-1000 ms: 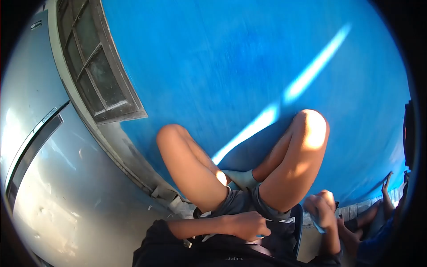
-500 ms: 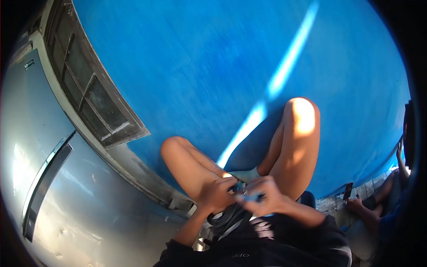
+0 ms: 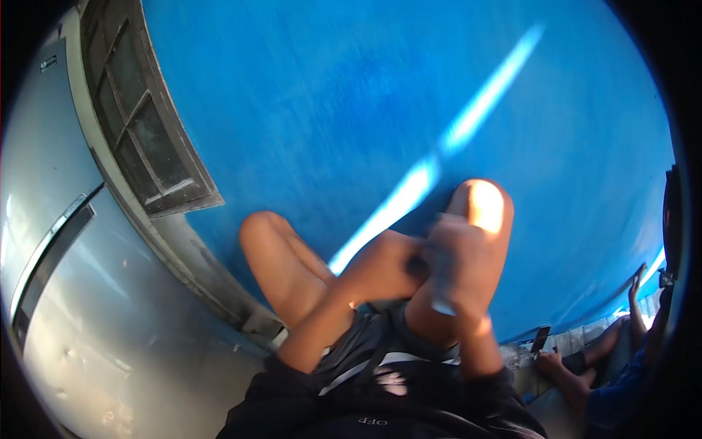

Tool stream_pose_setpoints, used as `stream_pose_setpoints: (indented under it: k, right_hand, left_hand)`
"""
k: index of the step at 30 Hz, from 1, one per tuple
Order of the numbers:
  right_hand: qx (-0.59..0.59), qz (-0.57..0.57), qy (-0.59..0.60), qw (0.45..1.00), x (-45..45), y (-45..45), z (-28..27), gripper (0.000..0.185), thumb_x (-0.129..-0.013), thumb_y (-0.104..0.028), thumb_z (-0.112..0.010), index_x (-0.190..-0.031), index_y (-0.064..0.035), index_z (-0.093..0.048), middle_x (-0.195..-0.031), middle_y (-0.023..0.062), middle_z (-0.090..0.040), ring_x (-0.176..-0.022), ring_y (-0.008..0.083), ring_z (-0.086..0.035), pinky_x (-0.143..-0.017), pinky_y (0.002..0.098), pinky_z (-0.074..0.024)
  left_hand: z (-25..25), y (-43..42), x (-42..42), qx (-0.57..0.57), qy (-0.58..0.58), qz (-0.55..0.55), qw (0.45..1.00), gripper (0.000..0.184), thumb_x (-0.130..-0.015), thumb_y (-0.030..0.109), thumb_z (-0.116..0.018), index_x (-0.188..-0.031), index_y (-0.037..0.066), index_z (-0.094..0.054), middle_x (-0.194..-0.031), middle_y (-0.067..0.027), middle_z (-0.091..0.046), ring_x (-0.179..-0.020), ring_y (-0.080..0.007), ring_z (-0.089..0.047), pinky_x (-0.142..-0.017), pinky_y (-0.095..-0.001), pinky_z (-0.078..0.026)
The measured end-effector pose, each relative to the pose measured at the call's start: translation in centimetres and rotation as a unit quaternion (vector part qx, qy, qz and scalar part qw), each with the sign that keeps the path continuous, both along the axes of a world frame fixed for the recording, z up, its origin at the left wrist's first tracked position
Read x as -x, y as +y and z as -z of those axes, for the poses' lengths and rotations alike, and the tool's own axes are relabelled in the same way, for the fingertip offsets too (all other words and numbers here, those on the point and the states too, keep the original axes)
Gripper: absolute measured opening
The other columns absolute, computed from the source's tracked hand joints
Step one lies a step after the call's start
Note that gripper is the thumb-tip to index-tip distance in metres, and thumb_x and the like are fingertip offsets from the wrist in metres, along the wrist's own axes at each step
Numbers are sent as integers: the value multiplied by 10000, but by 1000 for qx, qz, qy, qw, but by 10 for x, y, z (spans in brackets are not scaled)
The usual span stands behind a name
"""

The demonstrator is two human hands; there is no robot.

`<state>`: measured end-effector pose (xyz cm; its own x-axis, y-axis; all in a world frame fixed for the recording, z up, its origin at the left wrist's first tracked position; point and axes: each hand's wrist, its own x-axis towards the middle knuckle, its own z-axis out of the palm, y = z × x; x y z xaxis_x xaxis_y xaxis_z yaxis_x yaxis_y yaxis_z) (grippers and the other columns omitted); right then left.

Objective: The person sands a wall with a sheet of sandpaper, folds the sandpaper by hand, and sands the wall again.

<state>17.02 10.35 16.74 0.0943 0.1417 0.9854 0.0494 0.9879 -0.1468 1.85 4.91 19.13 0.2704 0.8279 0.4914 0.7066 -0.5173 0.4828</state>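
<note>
My left hand is closed, its fingers curled about a small dark thing that is too blurred to name. Beside it, my right hand is smeared by motion over my raised right thigh. A narrow grey-blue object with a paler lower end shows along this hand's inner side, and the fingers appear wrapped round it. What kind of thing it is cannot be made out. The two hands are close together, and whether the objects touch is hidden by blur.
A blue wall with a bright streak of sunlight stands in front. To the left are a dark-framed window and a dented silver fridge. At right sits another person, holding a phone.
Both hands have moved up and forward from my lap to beside my right knee. My right hand has turned upward and is more blurred. The view has shifted slightly.
</note>
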Motion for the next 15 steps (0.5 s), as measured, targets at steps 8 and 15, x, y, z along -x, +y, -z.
stream_pose_setpoints:
  k: [8,15]
  right_hand:
    - [243,-260,90,930,154,-7,3,361,-915,-151,-634,-617,48,-590,-496,0,-398,-517,56,-396,-447,315,-321]
    - [250,-134,273,919,-9,56,-40,431,-1001,-207,-541,-601,-48,-531,-576,-15,-465,-517,102,-408,-480,315,-320]
  left_hand:
    - [3,-5,116,-137,74,-187,970,324,-750,86,-734,-1065,14,-720,-881,-246,-696,-858,-427,-690,-683,-429,-548]
    - [-7,110,-55,-211,-83,117,967,174,-795,188,-710,-889,42,-700,-869,-248,-682,-843,-460,-655,-711,-482,-525]
